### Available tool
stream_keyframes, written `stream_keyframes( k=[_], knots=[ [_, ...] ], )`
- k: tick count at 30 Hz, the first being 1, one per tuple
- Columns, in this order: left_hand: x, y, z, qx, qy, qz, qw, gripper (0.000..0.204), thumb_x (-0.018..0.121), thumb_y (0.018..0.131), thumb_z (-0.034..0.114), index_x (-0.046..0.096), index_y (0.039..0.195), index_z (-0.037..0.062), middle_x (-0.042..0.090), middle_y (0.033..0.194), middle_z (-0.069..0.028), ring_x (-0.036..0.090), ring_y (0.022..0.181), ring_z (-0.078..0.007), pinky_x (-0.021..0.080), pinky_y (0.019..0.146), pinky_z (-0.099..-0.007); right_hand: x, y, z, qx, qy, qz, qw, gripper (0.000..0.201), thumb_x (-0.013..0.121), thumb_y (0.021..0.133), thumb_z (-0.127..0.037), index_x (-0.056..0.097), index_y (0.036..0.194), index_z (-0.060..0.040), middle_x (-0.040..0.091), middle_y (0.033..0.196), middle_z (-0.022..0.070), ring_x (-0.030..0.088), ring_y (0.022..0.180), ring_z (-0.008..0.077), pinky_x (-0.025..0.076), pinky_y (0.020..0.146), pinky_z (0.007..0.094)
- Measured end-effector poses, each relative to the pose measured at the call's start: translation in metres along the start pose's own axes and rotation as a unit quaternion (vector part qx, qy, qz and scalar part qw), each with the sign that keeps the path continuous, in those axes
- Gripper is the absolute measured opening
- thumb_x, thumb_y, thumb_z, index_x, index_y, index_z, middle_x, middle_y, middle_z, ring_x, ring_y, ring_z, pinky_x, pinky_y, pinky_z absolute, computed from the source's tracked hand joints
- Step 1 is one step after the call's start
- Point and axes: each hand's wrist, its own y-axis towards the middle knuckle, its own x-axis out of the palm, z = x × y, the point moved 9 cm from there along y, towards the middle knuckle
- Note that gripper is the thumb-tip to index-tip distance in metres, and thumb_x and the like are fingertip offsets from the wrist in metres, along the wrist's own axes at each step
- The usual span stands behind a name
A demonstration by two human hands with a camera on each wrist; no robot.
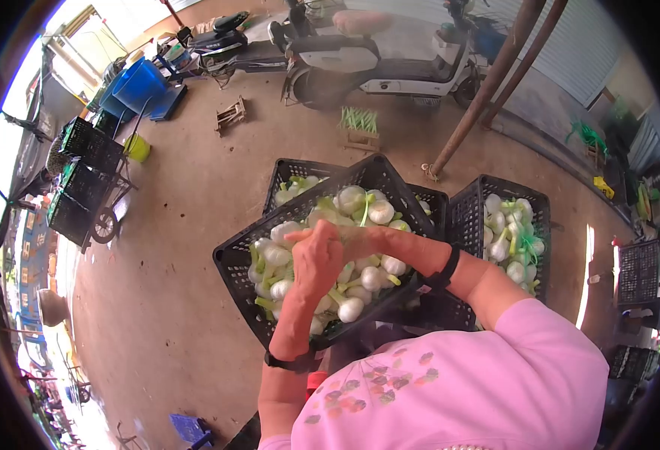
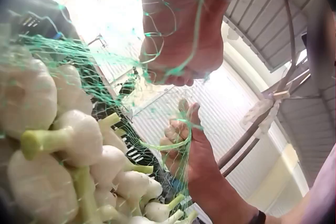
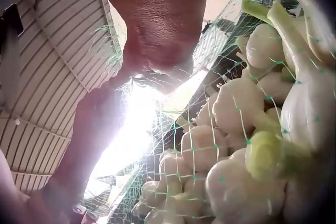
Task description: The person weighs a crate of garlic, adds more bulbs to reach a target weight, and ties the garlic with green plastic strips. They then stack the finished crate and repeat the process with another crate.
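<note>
Seen from the head camera, we observe a tilted black crate (image 1: 234, 259) heaped with white bulbs (image 1: 351, 309) bearing short green stalks, resting over other crates on a dirt floor (image 1: 172, 225). Both hands meet above the heap. The left hand (image 1: 317, 255) is curled; in the left wrist view its fingers (image 2: 178, 77) pinch strands of green netting (image 2: 79, 50) that drapes the bulbs. The right hand (image 2: 184, 140), facing it, has thumb and fingers closed round a gathered cord of the same netting, which loops over them. In the right wrist view we see the netting stretched tight across the bulbs (image 3: 236, 103), with the hand itself too close and blurred to read.

A second black crate (image 1: 468, 210), also filled with bulbs and a knot of green netting, stands just beside the first on the person's right. Beyond lie a white scooter (image 1: 375, 60), a blue tub (image 1: 139, 82), stacked crates on a cart (image 1: 82, 180), and two leaning poles (image 1: 487, 82). The person wears a pink sleeve (image 1: 540, 360) and dark wristbands.
</note>
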Motion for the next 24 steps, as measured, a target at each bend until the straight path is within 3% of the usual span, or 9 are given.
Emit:
stream_keyframes(
  k=[4, 6, 8, 10, 13, 16, 17, 20, 24],
  knots=[
    [0.023, 0.001, 0.01, -0.004, -0.008, -0.138, 0.99, 0.007, 0.055, 0.074, 0.007, 0.05, 0.078, 0.0048, 0.056, 0.07, -0.0176, 0.059, 0.068, -0.0337, 0.045, 0.059, -0.0414, 0.011, -0.011, 0.038, -0.029, 0.07, -0.053, 0.996, 0.033, 0.069, 0.08, -0.027, 0.058, 0.102, -0.0052, 0.063, 0.098, 0.0041, 0.056, 0.09, 0.017, 0.044, 0.081, 0.0286],
    [0.01, -0.001, 0.042, 0.113, 0.04, -0.164, 0.979, 0.018, 0.061, 0.069, 0.007, 0.054, 0.085, 0.0047, 0.059, 0.088, -0.016, 0.058, 0.083, -0.0341, 0.045, 0.072, -0.0411, 0.012, -0.017, 0.048, -0.004, 0.118, -0.061, 0.991, 0.028, 0.067, 0.082, -0.028, 0.059, 0.096, -0.0052, 0.062, 0.092, 0.0028, 0.055, 0.084, 0.0147, 0.044, 0.075, 0.0268],
    [-0.046, -0.015, 0.088, 0.16, 0.104, -0.061, 0.98, 0.041, 0.069, 0.063, 0.009, 0.054, 0.101, 0.0033, 0.056, 0.104, -0.0149, 0.054, 0.097, -0.0341, 0.043, 0.084, -0.0416, 0.01, -0.028, 0.059, 0.117, 0.199, -0.032, 0.972, 0.026, 0.063, 0.086, -0.031, 0.059, 0.086, -0.0054, 0.059, 0.082, 0.0008, 0.052, 0.074, 0.0108, 0.042, 0.066, 0.0242],
    [-0.109, -0.049, 0.065, 0.055, -0.064, 0.048, 0.995, 0.087, 0.08, 0.055, 0.021, 0.038, 0.129, 0.0015, 0.045, 0.128, -0.0178, 0.042, 0.119, -0.0383, 0.033, 0.099, -0.0499, 0.006, -0.031, 0.065, 0.187, 0.232, 0.007, 0.955, 0.031, 0.057, 0.09, -0.034, 0.058, 0.078, -0.0062, 0.054, 0.072, -0.0013, 0.046, 0.065, 0.007, 0.038, 0.058, 0.022],
    [-0.085, -0.101, 0.033, -0.159, 0.275, -0.11, 0.942, 0.124, 0.086, 0.047, 0.035, 0.014, 0.141, -0.0014, 0.018, 0.147, -0.0206, 0.014, 0.137, -0.0381, 0.011, 0.109, -0.0543, -0.001, -0.021, 0.052, 0.155, 0.23, 0.077, 0.958, 0.042, 0.052, 0.092, -0.042, 0.056, 0.071, -0.0056, 0.045, 0.061, -0.0026, 0.04, 0.058, 0.0062, 0.034, 0.055, 0.0226],
    [-0.061, -0.12, -0.03, -0.255, 0.352, -0.055, 0.899, 0.143, 0.087, 0.041, 0.043, -0.004, 0.143, 0.0009, -0.003, 0.151, -0.0184, -0.006, 0.14, -0.0348, -0.003, 0.108, -0.0564, 0.007, -0.008, 0.025, 0.089, 0.177, 0.046, 0.979, 0.044, 0.053, 0.091, -0.044, 0.056, 0.072, -0.0046, 0.047, 0.062, -0.0014, 0.041, 0.058, 0.0079, 0.034, 0.054, 0.0238],
    [-0.065, -0.103, -0.032, -0.256, 0.33, 0.018, 0.909, 0.118, 0.084, 0.054, 0.036, 0.015, 0.142, -0.0006, 0.014, 0.149, -0.0211, 0.007, 0.14, -0.0345, 0.003, 0.11, -0.0528, 0.008, -0.01, 0.012, 0.123, 0.109, 0.021, 0.986, 0.045, 0.053, 0.091, -0.045, 0.057, 0.072, -0.0037, 0.049, 0.063, 0.0001, 0.044, 0.058, 0.0094, 0.036, 0.054, 0.0259],
    [-0.028, -0.076, -0.056, -0.139, 0.086, 0.017, 0.986, 0.068, 0.069, 0.076, 0.016, 0.038, 0.133, -0.0028, 0.042, 0.135, -0.0226, 0.032, 0.132, -0.035, 0.021, 0.108, -0.0467, 0.007, -0.014, 0.026, 0.125, 0.045, 0.013, 0.991, 0.044, 0.052, 0.092, -0.043, 0.058, 0.073, -0.0044, 0.052, 0.064, 0.0008, 0.045, 0.059, 0.0093, 0.038, 0.054, 0.0272],
    [-0.029, -0.089, -0.025, -0.095, -0.179, 0.183, 0.962, 0.025, 0.045, 0.088, 0.0, 0.057, 0.111, -0.0013, 0.06, 0.111, -0.0193, 0.055, 0.109, -0.0297, 0.035, 0.102, -0.0397, 0.001, -0.02, 0.033, 0.104, 0.115, 0.066, 0.986, 0.03, 0.056, 0.092, -0.032, 0.06, 0.079, -0.005, 0.054, 0.064, 0.0004, 0.047, 0.059, 0.0109, 0.04, 0.056, 0.0276]
  ],
)
